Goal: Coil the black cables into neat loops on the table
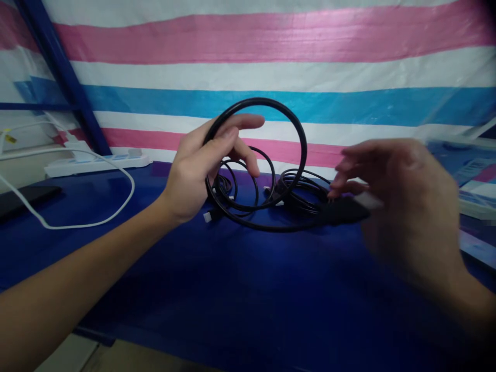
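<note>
At centre, a black cable [303,150] is held, loosely looped, by the left hand [197,165]; its plug end [343,211], seemingly not yet wound in, is seen against the blurred right hand [413,201], grip unclear. Coiled cables [300,200] are seen behind.

The cable [304,147] is above the worktop [240,289], a coil [309,206] behind at one o'clock, power strip [104,165] at ten, sheet [240,39] farthest at twelve.

Motion blur smears the right hand [418,206] above a dim tabletop [240,289].
</note>
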`<state>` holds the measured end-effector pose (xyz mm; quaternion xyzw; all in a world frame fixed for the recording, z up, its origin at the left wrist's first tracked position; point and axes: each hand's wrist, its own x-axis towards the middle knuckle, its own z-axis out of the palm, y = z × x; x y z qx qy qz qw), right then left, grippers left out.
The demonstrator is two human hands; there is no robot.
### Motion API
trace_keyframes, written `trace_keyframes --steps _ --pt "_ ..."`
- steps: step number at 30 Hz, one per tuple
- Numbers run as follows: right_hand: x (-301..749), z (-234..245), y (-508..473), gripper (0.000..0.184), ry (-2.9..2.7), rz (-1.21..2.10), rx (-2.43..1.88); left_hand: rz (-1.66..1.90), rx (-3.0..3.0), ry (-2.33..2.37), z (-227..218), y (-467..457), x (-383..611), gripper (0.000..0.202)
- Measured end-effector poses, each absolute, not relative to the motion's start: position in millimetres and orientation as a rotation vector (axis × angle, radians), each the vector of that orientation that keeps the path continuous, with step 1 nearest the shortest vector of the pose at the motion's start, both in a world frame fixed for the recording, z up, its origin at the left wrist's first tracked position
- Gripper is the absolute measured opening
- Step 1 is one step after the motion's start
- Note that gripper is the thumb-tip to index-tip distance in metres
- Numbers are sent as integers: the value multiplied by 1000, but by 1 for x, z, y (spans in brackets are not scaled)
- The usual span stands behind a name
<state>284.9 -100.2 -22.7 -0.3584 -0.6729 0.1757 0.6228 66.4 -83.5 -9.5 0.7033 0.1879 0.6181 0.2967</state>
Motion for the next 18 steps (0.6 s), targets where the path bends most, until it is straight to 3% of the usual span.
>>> trace_keyframes --steps 3,6,11,14,18 --pt "282 -24 -100 23 -1545 533 -836 1494 1859 338 -6 -87 64 32" --pt "278 -28 -100 26 -1815 974 -813 1407 1757 357 -5 -90 65 36" --pt "278 -31 -98 16 -1885 1491 -436 1373 1541 393 -6 -90 67 41" --pt "277 -30 -102 19 -1828 1548 -333 1409 1460 446 -8 -91 71 42" --pt "267 -31 -120 49 -2012 1384 -531 1494 1195 523 -14 -93 83 39"
